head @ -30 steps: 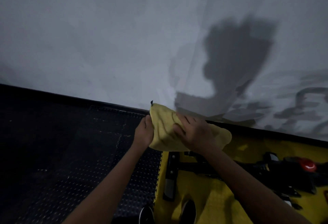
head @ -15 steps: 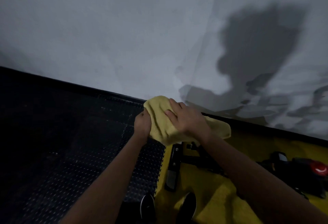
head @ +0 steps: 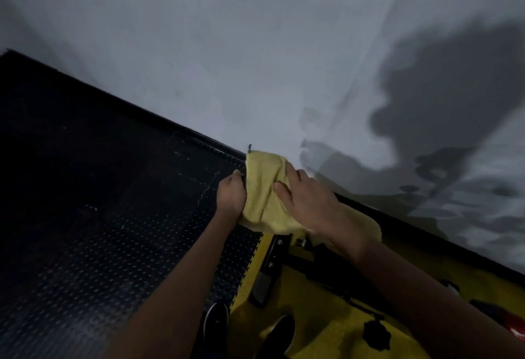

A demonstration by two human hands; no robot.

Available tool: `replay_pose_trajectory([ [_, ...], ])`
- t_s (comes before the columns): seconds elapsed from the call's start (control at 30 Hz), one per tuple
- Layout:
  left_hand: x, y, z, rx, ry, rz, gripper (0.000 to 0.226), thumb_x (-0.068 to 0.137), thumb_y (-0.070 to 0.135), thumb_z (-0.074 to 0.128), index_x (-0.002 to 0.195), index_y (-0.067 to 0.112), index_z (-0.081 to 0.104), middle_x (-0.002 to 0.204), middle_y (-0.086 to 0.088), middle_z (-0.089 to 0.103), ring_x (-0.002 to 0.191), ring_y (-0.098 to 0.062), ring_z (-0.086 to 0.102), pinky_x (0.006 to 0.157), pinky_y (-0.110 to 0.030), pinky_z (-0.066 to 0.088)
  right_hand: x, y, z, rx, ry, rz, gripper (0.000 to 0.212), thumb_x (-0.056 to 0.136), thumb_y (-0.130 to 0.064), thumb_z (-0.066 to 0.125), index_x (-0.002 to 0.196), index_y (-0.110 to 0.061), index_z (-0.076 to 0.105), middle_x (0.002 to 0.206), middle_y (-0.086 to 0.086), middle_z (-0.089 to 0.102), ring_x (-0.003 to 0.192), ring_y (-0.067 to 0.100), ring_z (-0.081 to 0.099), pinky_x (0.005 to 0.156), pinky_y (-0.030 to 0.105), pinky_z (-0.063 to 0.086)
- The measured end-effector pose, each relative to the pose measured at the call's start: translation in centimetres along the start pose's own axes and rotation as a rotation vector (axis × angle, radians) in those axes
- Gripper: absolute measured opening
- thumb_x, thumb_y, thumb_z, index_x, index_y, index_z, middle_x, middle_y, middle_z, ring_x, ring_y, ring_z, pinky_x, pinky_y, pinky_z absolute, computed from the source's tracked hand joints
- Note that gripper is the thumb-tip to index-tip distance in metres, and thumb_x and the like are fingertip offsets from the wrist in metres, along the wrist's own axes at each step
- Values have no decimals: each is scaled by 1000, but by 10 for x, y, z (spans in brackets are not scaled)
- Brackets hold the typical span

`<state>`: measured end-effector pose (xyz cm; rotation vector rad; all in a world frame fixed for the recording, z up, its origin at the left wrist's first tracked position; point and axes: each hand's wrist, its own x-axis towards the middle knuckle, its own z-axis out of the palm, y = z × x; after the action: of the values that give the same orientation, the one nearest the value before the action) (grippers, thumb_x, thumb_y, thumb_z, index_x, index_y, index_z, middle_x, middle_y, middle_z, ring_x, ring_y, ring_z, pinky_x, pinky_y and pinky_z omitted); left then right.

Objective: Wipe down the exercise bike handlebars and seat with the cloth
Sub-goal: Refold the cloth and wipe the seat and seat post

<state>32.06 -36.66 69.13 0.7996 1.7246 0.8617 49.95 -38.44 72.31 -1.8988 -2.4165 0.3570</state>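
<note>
Your left hand [head: 230, 197] grips the cloth [head: 262, 196] at its left edge while your right hand's [head: 308, 202] fingers [head: 292, 176] lie spread on top, pressing it over a hidden part; soft, light and likely to bunch, it is best held by its edges, with black studded floor [head: 113, 230] left of it, yellow mat [head: 312, 310] below, grey wall [head: 227, 60] behind.

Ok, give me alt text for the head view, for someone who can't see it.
Both hands work a yellow cloth: the left hand grips its near edge, the right hand lies flat on top, pressing down. Whatever is under the cloth is hidden. Below lie a black studded mat, a yellow mat with black bike parts, and two shoes; a grey wall rises behind.
</note>
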Motion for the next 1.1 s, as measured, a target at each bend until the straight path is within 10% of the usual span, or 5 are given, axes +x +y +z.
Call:
replay_pose_trajectory([
  [0.3,-1,4,-3,-71,6,-95,27,102,20,40,77,25,49,87,-1,55,96,-23,52,99,-48,49,59,-22,-1,340,-98,13,62,104,-60,18,155,-25,28,148,11,46,127,32,52,102,45,42],
  [0.67,-6,-3,4,-52,154,-10,41,100,26,45,64,11,58,67,-4,58,64,-18,53,62,-33,43,-68,66,-13,135,-115,-77,75,97,-64,17,153,-17,34,136,4,55,116,18,55,91,28,41],
  [0.97,-6,2,8,3,319,-29,46,99,25,48,55,14,51,56,1,51,53,-13,44,50,-28,36,35,11,-3,326,-178,-120,73,103,-59,21,159,-16,9,151,18,38,118,34,56,86,39,47],
  [1.1,-12,4,7,9,399,-72,47,100,28,48,54,16,49,55,4,46,52,-11,40,50,-27,35,71,0,-3,537,-253,-82,65,104,-59,21,158,-24,19,157,10,33,137,32,44,107,43,37],
])
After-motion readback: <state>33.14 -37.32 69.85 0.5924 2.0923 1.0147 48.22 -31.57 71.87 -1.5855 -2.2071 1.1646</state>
